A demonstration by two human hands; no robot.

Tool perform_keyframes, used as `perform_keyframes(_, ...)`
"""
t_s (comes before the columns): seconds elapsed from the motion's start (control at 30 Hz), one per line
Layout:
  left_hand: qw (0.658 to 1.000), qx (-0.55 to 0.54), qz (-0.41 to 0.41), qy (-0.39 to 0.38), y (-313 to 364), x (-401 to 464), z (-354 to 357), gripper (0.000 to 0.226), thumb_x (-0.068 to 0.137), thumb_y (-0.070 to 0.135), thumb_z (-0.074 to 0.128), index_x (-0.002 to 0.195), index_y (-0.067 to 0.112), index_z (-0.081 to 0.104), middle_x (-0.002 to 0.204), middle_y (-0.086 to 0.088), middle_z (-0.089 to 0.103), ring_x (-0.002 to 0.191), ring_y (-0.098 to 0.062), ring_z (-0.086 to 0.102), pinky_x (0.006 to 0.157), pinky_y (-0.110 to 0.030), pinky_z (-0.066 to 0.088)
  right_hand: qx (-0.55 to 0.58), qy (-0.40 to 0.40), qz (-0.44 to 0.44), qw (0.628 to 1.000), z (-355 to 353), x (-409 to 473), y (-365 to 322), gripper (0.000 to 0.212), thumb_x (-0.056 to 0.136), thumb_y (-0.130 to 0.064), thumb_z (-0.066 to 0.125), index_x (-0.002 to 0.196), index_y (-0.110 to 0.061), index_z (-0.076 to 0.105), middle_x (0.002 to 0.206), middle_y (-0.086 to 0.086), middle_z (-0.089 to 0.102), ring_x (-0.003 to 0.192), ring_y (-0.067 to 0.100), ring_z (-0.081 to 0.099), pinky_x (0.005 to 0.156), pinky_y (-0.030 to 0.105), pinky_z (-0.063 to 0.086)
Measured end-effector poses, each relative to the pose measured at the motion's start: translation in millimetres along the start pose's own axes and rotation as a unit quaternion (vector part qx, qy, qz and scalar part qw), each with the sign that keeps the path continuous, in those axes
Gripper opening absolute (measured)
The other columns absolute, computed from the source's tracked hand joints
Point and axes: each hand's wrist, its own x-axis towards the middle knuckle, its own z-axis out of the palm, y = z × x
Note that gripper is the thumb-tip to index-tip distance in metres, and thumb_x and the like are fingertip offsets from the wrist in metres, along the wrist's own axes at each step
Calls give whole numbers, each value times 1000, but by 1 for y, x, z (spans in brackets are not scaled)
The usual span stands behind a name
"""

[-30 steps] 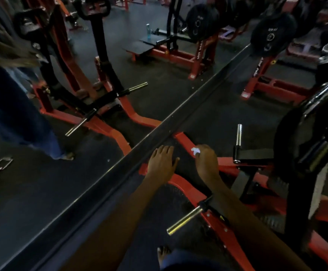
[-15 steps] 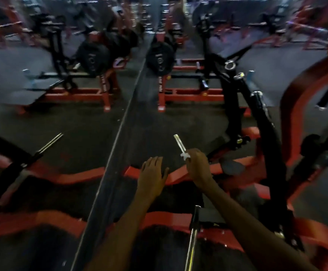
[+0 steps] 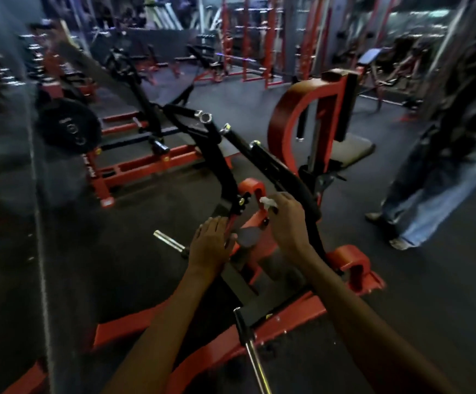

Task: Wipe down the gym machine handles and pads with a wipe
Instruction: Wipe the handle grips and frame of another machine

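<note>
A red and black gym machine [image 3: 293, 311] stands in front of me, with long black arms and handles [image 3: 262, 157] rising away. My right hand [image 3: 286, 220] grips a small crumpled white wipe [image 3: 267, 201], held just left of the black padded arm [image 3: 302, 191]. My left hand [image 3: 212, 244] is held out flat with straight fingers over the machine's low red frame, holding nothing. Two chrome weight pegs [image 3: 255, 362] [image 3: 168, 239] stick out near my arms.
A mirror wall [image 3: 9, 194] runs along the left. A person in wide blue jeans [image 3: 424, 194] stands at the right. A red seat frame [image 3: 310, 118] and a loaded weight plate [image 3: 69, 125] lie beyond, with more red racks at the back.
My view has swung right and up, from the floor by the mirror to the machine's arms. My right hand, still holding the wipe, has come up beside the black padded arm.
</note>
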Motion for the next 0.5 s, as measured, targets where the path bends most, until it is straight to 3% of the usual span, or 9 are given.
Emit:
perform_keyframes(0.07, 999, -8, 42, 6, 7, 25, 1, 63, 91, 45, 33, 132, 1, 53, 132, -20, 56, 128, -37, 49, 110, -46, 36, 8, 46, 6, 999, -8, 14, 4, 28, 83, 3, 56, 109, -1, 66, 114, 12, 62, 103, 25, 60, 86, 31, 47)
perform_keyframes(0.17, 995, -27, 88, 29, 19, 58, -2, 50, 96, 32, 48, 136, 3, 50, 139, -18, 51, 134, -34, 43, 112, -45, 32, -1, 127, -6, 992, -17, 41, 10, 29, 82, 5, 56, 109, -2, 65, 115, 12, 62, 103, 26, 60, 89, 37, 50)
perform_keyframes(0.23, 991, -31, 124, 41, 26, 81, -5, 50, 96, 33, 44, 137, 3, 50, 141, -18, 49, 135, -33, 42, 113, -44, 31, -20, 149, -1, 989, -18, 65, 13, 30, 84, 6, 54, 111, -1, 65, 115, 12, 62, 103, 26, 60, 88, 37, 50)
perform_keyframes(0.3, 985, -35, 163, 46, 33, 103, -8, 54, 96, 34, 35, 135, 1, 50, 141, -19, 49, 134, -34, 42, 111, -45, 33, -52, 114, 8, 992, -15, 88, 14, 32, 84, 7, 52, 113, -2, 65, 117, 12, 61, 104, 26, 59, 89, 35, 49)
perform_keyframes(0.43, 976, -50, 205, 45, 43, 147, -12, 53, 97, 31, 29, 140, 4, 45, 148, -17, 40, 141, -33, 32, 115, -44, 28, -140, -57, -38, 988, -6, 107, 14, 33, 81, 6, 53, 112, 1, 66, 116, 17, 61, 104, 32, 59, 87, 34, 45)
perform_keyframes(0.5, 967, -43, 249, 46, 45, 171, -10, 51, 98, 29, 30, 137, 3, 48, 146, -17, 43, 140, -33, 34, 115, -45, 29, -148, -63, -37, 986, -10, 100, 17, 36, 82, 3, 54, 116, -1, 63, 120, 17, 60, 106, 33, 59, 91, 39, 47)
